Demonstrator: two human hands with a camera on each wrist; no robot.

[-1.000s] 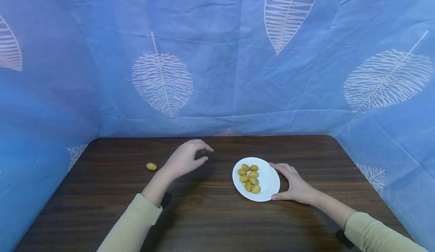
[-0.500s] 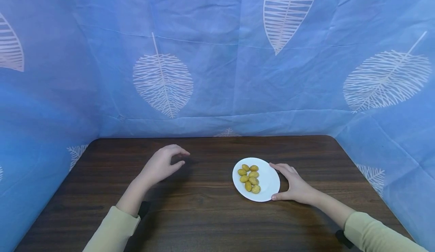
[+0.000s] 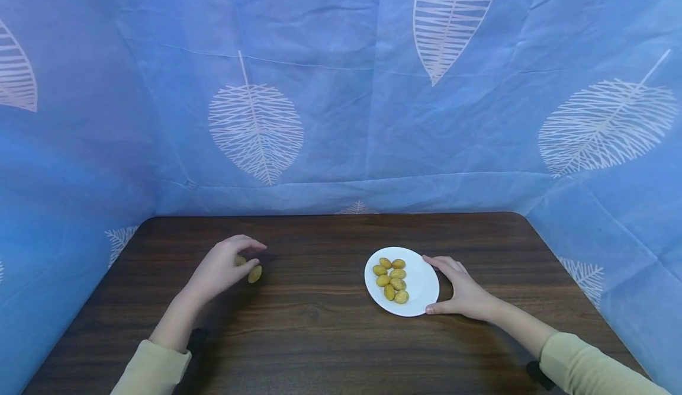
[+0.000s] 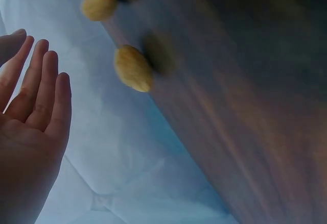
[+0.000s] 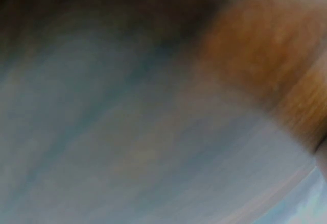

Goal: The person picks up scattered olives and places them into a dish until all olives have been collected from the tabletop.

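My left hand (image 3: 224,267) hovers over the table's left side, fingers loosely bent and thumb apart. Beside it lie two small oval yellow-green fruits. One fruit (image 3: 255,274) is just past the thumb tip; the other fruit (image 3: 240,260) shows partly between thumb and fingers. In the left wrist view, the fingers are nearly straight, with a gap between them and the nearer fruit (image 4: 133,68). At the right, my right hand (image 3: 460,288) holds a white plate (image 3: 423,285) by its rim, thumb and fingertips spread along the edge. Several similar fruits (image 3: 397,273) sit on the plate's left half.
The dark wood-grain table (image 3: 319,347) has rounded far corners. Blue cloth (image 3: 341,116) with white leaf prints hangs behind it and along both sides. The right wrist view is mostly blurred.
My left hand has moved left across the table to the two fruits, which its arm and hand partly covered earlier. The right hand and plate have stayed in place.
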